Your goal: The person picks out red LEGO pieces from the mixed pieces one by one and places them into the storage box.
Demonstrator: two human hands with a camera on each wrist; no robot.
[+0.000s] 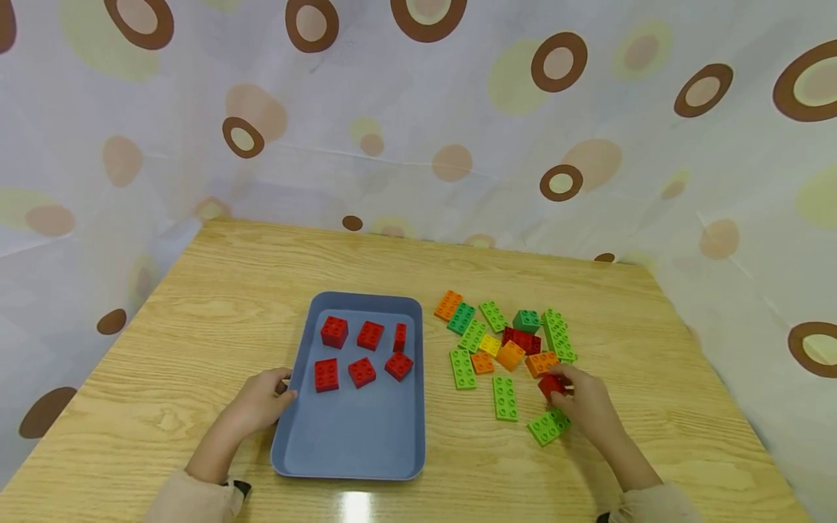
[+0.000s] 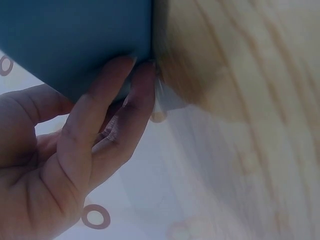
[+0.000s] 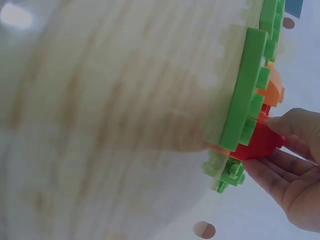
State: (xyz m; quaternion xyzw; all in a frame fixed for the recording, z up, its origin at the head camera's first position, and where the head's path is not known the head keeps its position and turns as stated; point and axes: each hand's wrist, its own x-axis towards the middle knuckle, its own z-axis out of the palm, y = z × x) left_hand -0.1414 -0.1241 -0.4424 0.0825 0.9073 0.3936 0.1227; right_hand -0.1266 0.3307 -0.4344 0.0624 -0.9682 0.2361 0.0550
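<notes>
At the tray's left side, my left hand [image 1: 259,398] grips the wall of the blue-grey tray [image 1: 353,450]. From the left wrist view, the fingers [image 2: 120,100] of that hand bend against the tray's outer side [image 2: 85,40]. Several red bricks [image 1: 326,375] lie apart inside the tray, in two rough rows. Over on the right, my right hand [image 1: 587,407] pinches a red brick [image 1: 551,388] between thumb and fingers. The right wrist view also shows this red brick [image 3: 260,141], beside a long light green brick [image 3: 244,92]. A light green brick [image 1: 548,426] lies just below the right hand.
Loose bricks are grouped right of the tray: a dark red one [image 1: 522,340], a yellow one [image 1: 490,345], an orange one [image 1: 511,354], a dark green one [image 1: 526,320] and several light green ones [image 1: 463,369]. A patterned curtain [image 1: 418,145] hangs behind the wooden table [image 1: 261,261].
</notes>
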